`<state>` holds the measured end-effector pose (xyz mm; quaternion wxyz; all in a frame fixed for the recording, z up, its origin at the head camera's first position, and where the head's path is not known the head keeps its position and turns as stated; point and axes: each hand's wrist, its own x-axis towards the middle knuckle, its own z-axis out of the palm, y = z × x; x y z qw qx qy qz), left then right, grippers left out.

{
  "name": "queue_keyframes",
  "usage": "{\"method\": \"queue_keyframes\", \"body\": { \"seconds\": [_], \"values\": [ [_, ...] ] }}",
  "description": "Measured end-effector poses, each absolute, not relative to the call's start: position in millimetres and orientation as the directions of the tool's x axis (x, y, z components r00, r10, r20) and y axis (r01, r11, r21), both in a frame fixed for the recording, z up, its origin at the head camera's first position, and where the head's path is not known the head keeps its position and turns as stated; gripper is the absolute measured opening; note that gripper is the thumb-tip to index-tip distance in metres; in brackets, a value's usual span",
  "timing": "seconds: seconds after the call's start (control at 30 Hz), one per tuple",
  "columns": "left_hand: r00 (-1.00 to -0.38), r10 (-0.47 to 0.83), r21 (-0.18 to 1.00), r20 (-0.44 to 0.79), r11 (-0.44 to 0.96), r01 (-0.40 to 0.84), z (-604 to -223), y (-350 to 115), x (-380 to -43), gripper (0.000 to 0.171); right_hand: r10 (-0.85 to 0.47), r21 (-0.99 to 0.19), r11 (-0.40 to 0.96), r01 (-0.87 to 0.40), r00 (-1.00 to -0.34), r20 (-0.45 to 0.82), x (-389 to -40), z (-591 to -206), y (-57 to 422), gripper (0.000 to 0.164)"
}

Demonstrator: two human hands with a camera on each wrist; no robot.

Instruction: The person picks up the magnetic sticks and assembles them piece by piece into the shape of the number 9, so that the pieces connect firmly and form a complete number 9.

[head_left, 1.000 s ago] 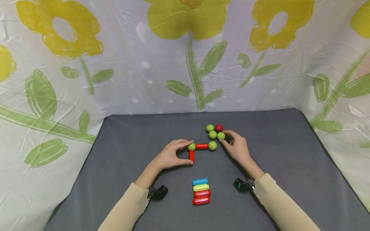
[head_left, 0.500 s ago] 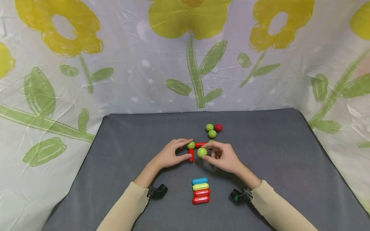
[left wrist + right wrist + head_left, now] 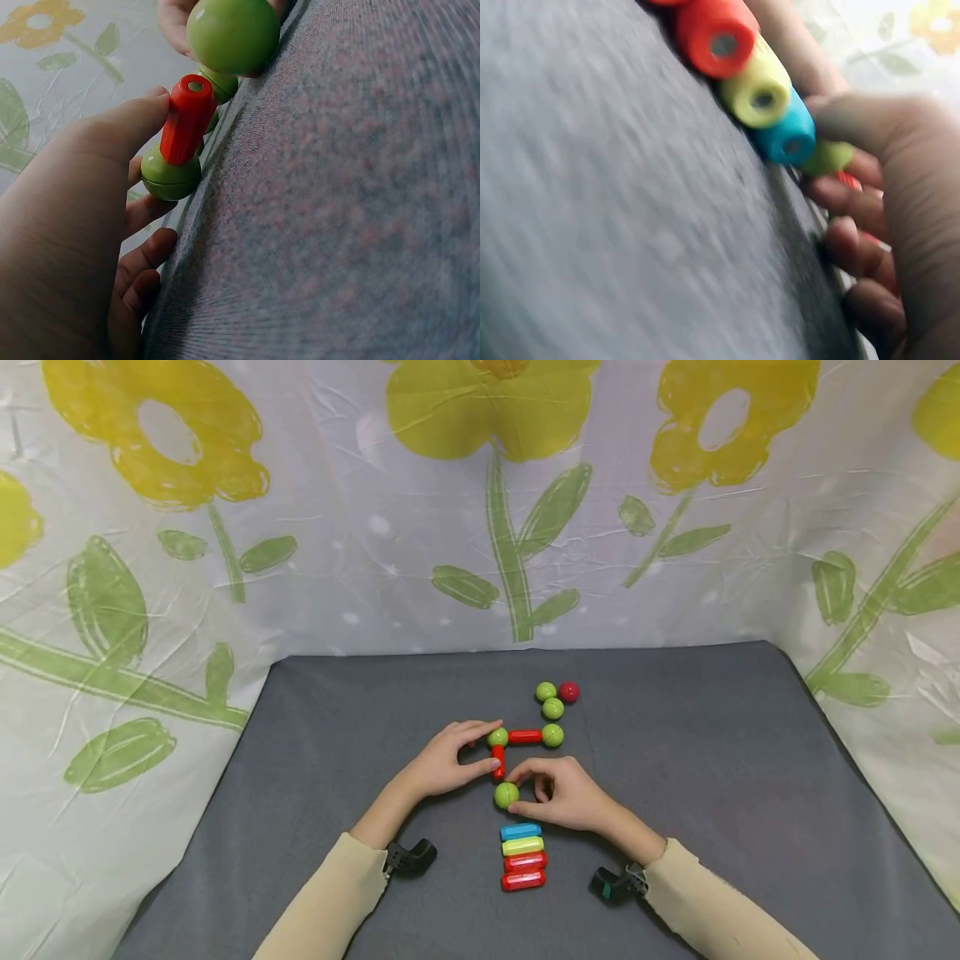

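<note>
Green ball [image 3: 506,796] pinched in the right hand [image 3: 564,793], just short of a red rod [image 3: 500,755], left hand [image 3: 450,764] clasping that rod and its green corner ball [image 3: 497,738], four coloured rods [image 3: 522,846] lined up nearby.

No text, label or number can be read.

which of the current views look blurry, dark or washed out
Head view: mostly sharp and evenly lit, soft shadows alongside the beige sleeves; left wrist view: dimmer, pinched red rod fairly crisp, gray cloth blurred and mottled pinkish; right wrist view: blurred overall, flowered backdrop washed out at upper right.
</note>
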<state>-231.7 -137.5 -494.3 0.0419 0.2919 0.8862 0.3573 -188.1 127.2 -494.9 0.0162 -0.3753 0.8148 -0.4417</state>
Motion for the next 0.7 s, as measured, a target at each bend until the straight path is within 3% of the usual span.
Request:
{"method": "queue_keyframes", "body": {
  "seconds": [0.3, 0.53, 0.7],
  "values": [
    [-0.815, 0.563, 0.656, 0.139, 0.564, 0.502, -494, -138, -231, 0.068, -0.547, -0.702, 0.4, -0.59, -0.768, 0.334, -178, -493, 118, 0.028],
    [-0.78, 0.622, 0.659, 0.074, 0.556, 0.506, -491, -141, -228, 0.108, -0.505, -0.682, 0.443, -0.582, -0.79, 0.347, -173, -496, 113, 0.029],
    [-0.774, 0.631, 0.629, 0.052, 0.581, 0.516, -490, -140, -228, 0.119, -0.513, -0.677, 0.432, -0.595, -0.78, 0.359, -175, -496, 114, 0.028]
  ]
}}
